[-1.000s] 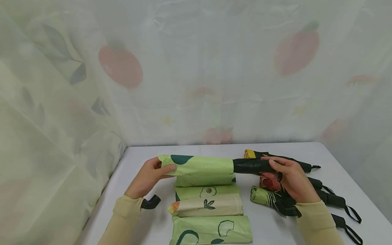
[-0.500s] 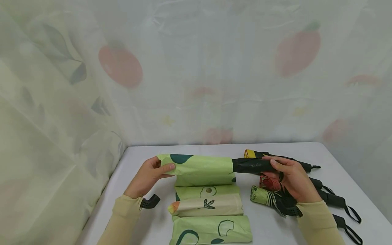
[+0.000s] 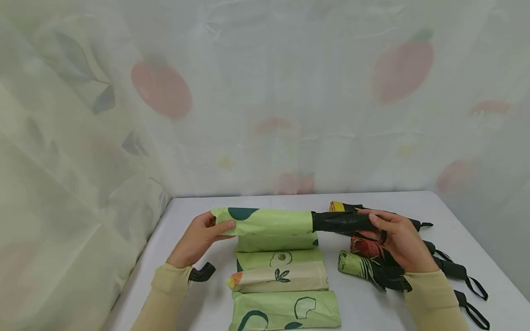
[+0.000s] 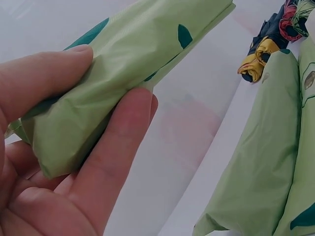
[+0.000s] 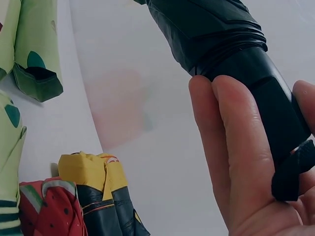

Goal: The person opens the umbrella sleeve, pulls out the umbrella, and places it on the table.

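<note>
A light green sleeve (image 3: pixel 269 221) with dark green patches is held level above the table. My left hand (image 3: pixel 196 239) pinches its left end between thumb and fingers; the left wrist view shows the soft sleeve end (image 4: pixel 64 132) among the fingers. Out of the sleeve's right end sticks a black folded umbrella (image 3: pixel 341 221). Its handle (image 5: pixel 261 98) is held by the fingers of my right hand (image 3: pixel 399 239), and a black wrist strap (image 5: pixel 290 177) hangs by the palm. The umbrella part inside the sleeve is hidden.
Several green and cream sleeves (image 3: pixel 285 305) lie in a column on the white table (image 3: pixel 207 303). To the right lie several folded umbrellas, among them a yellow and black one (image 3: pixel 339 206), a red one (image 3: pixel 366 247) and a green one (image 3: pixel 354 264). A curtain hangs behind.
My right hand has shifted slightly right and the sleeve slightly left. A bit more of the black umbrella shows between the sleeve's end and my right hand.
</note>
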Demonstrator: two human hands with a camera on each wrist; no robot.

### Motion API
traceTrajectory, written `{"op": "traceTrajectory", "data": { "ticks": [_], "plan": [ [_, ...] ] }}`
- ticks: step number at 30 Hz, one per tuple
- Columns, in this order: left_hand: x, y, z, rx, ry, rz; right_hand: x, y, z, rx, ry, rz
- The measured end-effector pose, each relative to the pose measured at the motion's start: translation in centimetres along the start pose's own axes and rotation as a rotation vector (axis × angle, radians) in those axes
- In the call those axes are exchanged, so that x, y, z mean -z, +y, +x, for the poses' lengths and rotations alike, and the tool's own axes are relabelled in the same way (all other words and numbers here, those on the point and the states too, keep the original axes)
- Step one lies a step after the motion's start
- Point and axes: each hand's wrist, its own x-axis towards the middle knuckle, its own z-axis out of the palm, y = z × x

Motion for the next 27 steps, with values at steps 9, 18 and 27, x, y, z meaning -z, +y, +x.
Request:
{"op": "traceTrajectory", "data": {
  "ticks": [9, 18, 27],
  "plan": [
    [0.4, -0.2, 0.1, -0.008, 0.0, -0.01, 0.4, -0.2, -0.1, -0.008, -0.014, 0.06],
    [0.8, -0.3, -0.1, -0.014, 0.021, -0.027, 1.0, -0.3, 0.0, -0.036, -0.022, 0.085],
    [0.4, -1.0, 0.3, -0.007, 0.007, -0.031, 4.0, -0.6, -1.4, 0.008, -0.069, 0.141]
  ]
}}
